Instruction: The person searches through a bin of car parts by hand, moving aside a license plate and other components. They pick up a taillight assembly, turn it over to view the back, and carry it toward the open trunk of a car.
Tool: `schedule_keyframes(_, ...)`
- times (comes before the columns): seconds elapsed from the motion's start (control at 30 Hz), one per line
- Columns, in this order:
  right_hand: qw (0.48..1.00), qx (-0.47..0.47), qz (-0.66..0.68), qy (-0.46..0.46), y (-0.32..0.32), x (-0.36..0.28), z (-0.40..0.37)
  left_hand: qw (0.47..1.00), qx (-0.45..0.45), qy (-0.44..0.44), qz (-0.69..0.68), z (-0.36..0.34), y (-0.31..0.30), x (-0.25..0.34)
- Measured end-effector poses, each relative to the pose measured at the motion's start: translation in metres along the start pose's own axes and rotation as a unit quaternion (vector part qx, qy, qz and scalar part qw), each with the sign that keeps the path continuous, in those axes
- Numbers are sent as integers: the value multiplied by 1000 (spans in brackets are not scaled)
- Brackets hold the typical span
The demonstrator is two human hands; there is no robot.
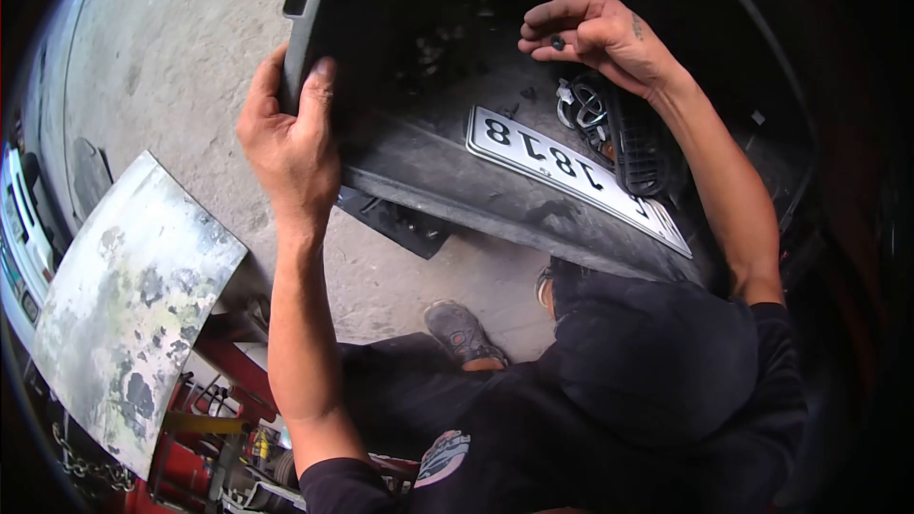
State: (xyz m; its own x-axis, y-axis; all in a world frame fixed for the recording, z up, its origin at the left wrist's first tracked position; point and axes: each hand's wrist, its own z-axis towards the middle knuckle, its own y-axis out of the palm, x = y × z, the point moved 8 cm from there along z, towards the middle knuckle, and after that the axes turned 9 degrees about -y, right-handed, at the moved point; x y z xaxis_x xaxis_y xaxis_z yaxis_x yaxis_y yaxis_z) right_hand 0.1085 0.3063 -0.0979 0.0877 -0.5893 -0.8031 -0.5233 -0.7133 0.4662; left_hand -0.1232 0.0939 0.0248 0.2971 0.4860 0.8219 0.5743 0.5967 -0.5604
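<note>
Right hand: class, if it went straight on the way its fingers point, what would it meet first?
Probably the dark inner face of the bumper. The right hand, pinching a small black clip, points left across it, though depth is unclear.

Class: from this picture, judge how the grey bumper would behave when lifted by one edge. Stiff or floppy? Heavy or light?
Probably light for its size: the left hand grips the bumper by its rim while the right hand pinches a small clip. Likely to flex somewhat, being a long thin shell. The emblem lying inside may slide if it tilts.
</note>
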Motion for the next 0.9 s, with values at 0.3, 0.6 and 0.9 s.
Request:
schedule_keyframes(0.3, 998, -50, -28, -12, 14, 6, -7, 999, 4, 4, 31, 0, -1, 1)
schedule_keyframes(0.6, 993, -20, -111, 23, 15, 10, -11, 999, -11, -19, 25, 0, -2, 0)
schedule_keyframes(0.9, 996, -47, -77, 16, 12, 18, -10, 999, 8, 23, 22, 1, -2, 0)
